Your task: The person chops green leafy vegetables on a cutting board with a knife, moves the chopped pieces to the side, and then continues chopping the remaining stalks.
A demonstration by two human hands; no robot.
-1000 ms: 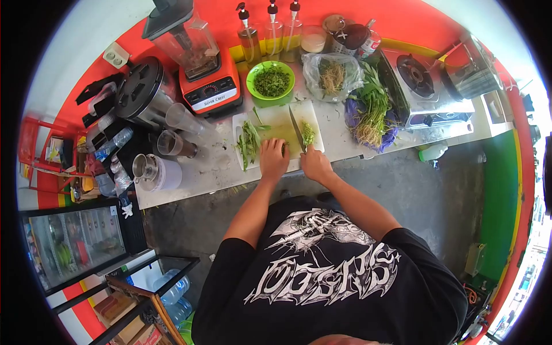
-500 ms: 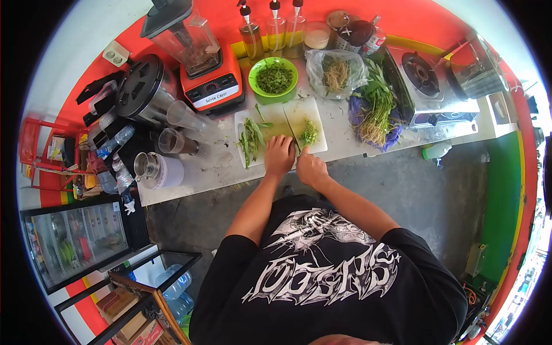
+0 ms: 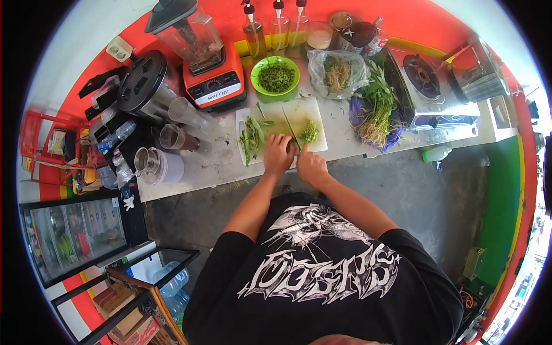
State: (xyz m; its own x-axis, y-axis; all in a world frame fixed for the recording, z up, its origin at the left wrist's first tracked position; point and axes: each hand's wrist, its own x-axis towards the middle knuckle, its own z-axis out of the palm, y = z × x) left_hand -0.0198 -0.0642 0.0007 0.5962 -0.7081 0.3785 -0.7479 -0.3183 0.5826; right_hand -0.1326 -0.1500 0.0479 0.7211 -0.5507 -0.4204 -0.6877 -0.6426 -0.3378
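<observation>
A white cutting board (image 3: pixel 276 109) lies near the counter's front edge. My right hand (image 3: pixel 312 167) is wrapped around the handle of a knife (image 3: pixel 291 127), its blade pointing away from me across the board. Close to the left of the blade, my left hand (image 3: pixel 278 154) presses down with bent fingers on leafy greens, mostly hidden under it. Chopped greens (image 3: pixel 310 132) are heaped right of the blade. Long loose leaves (image 3: pixel 250 139) lie on the board's left side. Behind the board stands a lime-green bowl (image 3: pixel 276 95) full of chopped greens.
An orange blender (image 3: pixel 214 86) stands at the back left, near plastic cups (image 3: pixel 183 112) and a lidded steel pot (image 3: pixel 144 86). Right of the bowl are a plastic bag of roots (image 3: pixel 337 75), a bunch of rooted greens (image 3: pixel 376 112) and a gas stove (image 3: pixel 428 77). Pump bottles (image 3: pixel 279 31) line the wall.
The knife blade's far end has tilted slightly left. Both hands stay in nearly the same place, and the whole view has shifted a little.
</observation>
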